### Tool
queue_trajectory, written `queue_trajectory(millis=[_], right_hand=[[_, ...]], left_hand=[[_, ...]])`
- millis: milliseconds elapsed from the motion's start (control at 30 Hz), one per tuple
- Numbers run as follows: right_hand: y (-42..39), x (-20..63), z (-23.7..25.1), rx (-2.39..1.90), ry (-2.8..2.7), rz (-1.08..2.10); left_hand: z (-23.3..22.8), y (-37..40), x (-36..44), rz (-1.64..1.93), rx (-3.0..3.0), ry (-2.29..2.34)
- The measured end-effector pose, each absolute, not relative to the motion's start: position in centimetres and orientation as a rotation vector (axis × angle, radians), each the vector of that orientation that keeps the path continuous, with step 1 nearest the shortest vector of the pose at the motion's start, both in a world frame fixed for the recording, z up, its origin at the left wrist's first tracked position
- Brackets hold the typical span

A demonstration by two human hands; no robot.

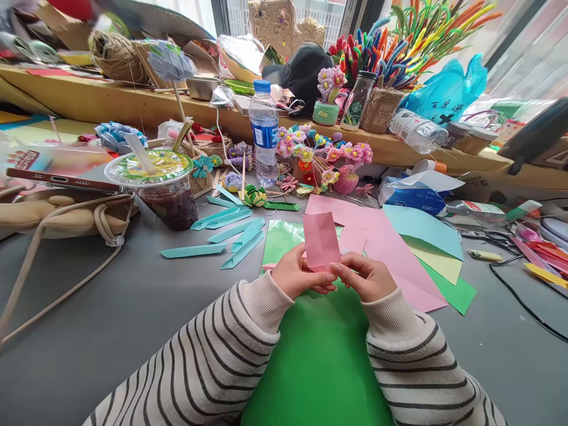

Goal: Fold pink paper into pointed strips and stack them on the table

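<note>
A small pink paper rectangle (321, 239) stands upright between my two hands, a faint crease showing on it. My left hand (296, 273) pinches its lower left part between thumb and fingers. At its lower right corner, my right hand (364, 276) closes thumb and fingers on the edge. Beneath my hands lies a green sheet (319, 349). Larger pink paper (399, 260) spreads out behind and to the right. Folded teal paper strips (242, 242) lie to the left of my hands.
A lidded drink cup (171, 204) and a phone (62, 179) are at left. Behind stand a water bottle (264, 136) and crafted flowers (306, 148). Teal paper (421, 228), scissors (490, 238) and a black cable (523, 296) lie at right. A cluttered wooden ledge (213, 115) runs along the back.
</note>
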State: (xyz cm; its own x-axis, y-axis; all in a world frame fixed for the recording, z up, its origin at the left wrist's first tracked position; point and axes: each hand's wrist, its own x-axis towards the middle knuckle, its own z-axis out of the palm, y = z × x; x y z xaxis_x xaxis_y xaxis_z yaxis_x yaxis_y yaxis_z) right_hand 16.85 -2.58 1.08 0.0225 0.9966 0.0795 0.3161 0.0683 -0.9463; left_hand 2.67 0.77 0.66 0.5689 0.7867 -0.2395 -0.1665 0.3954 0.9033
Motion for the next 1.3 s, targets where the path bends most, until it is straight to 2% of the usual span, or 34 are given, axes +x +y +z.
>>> queue_trajectory(millis=[600, 867, 1033, 1133, 1300], right_hand=[[-2.53, 16.84, 0.95, -1.416, -1.440, 0.901], [-2.60, 16.58, 1.18, -1.367, -1.349, 1.066], [-2.75, 16.80, 1.43, -1.229, -1.638, 1.266], [-2.79, 16.89, 1.54, -1.186, -1.739, 1.167], [-2.66, 16.36, 1.34, -1.208, -1.483, 1.028]], left_hand=[[0.67, 1.00, 2.52, 0.652, 0.993, 0.764], [0.77, 0.71, 2.46, 0.692, 1.134, 0.787], [0.70, 0.51, 2.26, 0.546, 1.280, 0.659], [0.75, 0.53, 2.15, 0.513, 1.298, 0.634], [1.21, 0.41, 2.12, 0.537, 1.328, 0.637]])
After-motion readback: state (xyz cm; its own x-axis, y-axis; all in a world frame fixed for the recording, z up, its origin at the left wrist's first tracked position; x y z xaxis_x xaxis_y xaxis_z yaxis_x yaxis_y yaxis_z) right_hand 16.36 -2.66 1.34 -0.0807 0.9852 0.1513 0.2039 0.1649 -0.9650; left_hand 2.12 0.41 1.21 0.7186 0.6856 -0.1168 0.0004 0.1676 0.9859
